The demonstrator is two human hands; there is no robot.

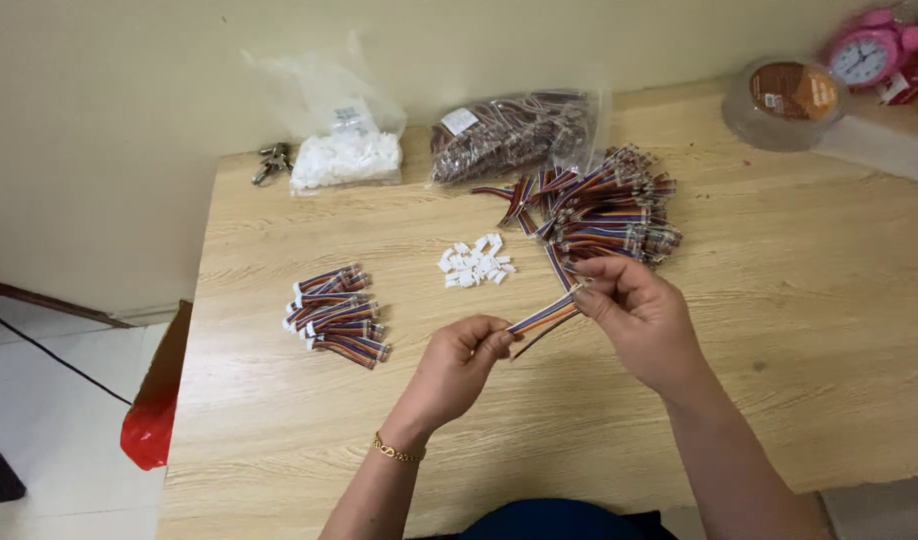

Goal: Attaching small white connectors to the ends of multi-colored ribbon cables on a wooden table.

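From the head view, a striped ribbon wire [544, 316] is pinched at each end by the left hand [459, 370] and the right hand [639, 315], kept tight above the middle of the tabletop [809, 330]. Little white plugs [474, 264] are piled close by, so they are easily reached. Finished wires [334, 315] are stacked near the left edge

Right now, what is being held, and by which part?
A short multicoloured ribbon cable is held between both hands: the left hand pinches its lower end, the right hand grips its upper end at the fingertips.
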